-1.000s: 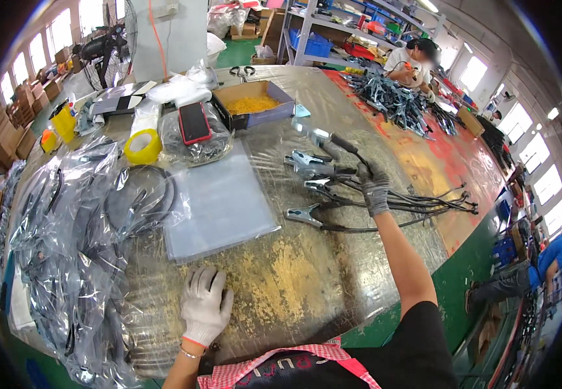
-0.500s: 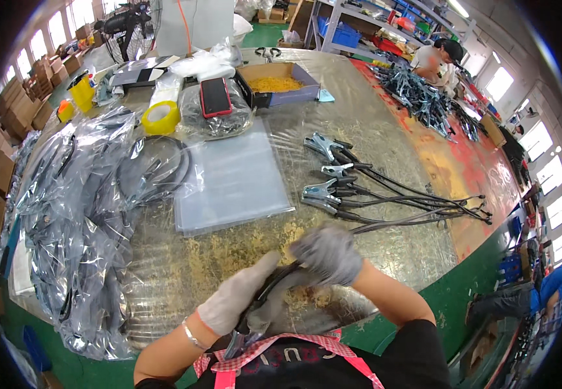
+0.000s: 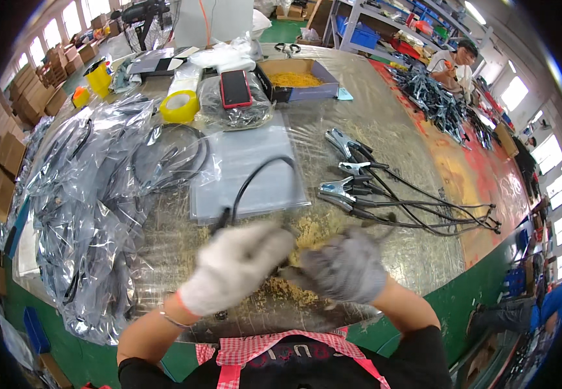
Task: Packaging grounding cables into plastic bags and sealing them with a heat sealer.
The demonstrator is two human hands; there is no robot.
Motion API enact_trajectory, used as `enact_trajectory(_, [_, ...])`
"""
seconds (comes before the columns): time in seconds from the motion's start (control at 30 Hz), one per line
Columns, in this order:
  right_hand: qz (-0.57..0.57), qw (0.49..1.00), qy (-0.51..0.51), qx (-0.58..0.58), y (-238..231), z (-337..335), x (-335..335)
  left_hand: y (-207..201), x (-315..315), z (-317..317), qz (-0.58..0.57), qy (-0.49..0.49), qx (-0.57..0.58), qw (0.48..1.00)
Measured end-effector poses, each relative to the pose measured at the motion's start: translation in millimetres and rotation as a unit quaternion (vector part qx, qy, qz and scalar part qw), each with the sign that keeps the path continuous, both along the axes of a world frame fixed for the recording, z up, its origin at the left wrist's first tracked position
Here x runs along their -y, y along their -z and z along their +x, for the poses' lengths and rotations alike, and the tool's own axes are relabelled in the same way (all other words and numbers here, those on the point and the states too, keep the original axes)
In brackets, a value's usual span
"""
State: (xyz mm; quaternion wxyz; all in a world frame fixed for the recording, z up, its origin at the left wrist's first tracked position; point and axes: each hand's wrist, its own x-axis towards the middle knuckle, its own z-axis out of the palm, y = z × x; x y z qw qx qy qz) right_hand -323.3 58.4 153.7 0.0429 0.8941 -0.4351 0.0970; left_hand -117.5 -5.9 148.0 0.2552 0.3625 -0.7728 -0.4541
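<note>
My left hand [image 3: 237, 264], in a white glove and blurred by motion, is closed on a black cable [image 3: 255, 170]. The cable arches up beyond the glove over the clear plastic bags [image 3: 245, 146], and a thick dark end shows beside the fingers. Close by on the right, my right hand [image 3: 344, 266] in a grey glove has its fingers curled round a dark piece of the same cable between the hands; the grip is partly hidden. Beyond it lie several black cables [image 3: 423, 206] with metal spring clamps [image 3: 338, 188] at their left ends.
Bagged cables [image 3: 90, 220] cover the table's left side. Farther back are yellow tape [image 3: 180, 107], a red-cased phone [image 3: 235, 89] on a plastic bundle and a box of yellow bits [image 3: 299, 80]. A co-worker [image 3: 452, 68] sits behind a clamp heap [image 3: 428, 97] at far right.
My hands have moved up, away from the apron. The cable, held low against my body before, now loops over the bags. The view has shifted slightly, and the co-worker's head has lifted.
</note>
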Motion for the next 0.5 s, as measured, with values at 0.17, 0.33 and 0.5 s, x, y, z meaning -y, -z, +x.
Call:
enact_trajectory(0.17, [-0.269,0.962,0.025,0.051,15.7,-11.6,40.1,-23.5,-9.7,6.8,0.277,-0.009,-0.044,0.960])
enact_trajectory(0.33, [-0.150,0.978,0.087,0.114,11.0,13.3,38.0,-12.5,2.2,29.2,0.368,0.019,-0.048,0.928])
enact_trajectory(0.5, [-0.302,0.951,0.049,0.035,23.6,-20.2,62.5,-37.5,3.5,35.6,-0.048,-0.025,-0.008,0.999])
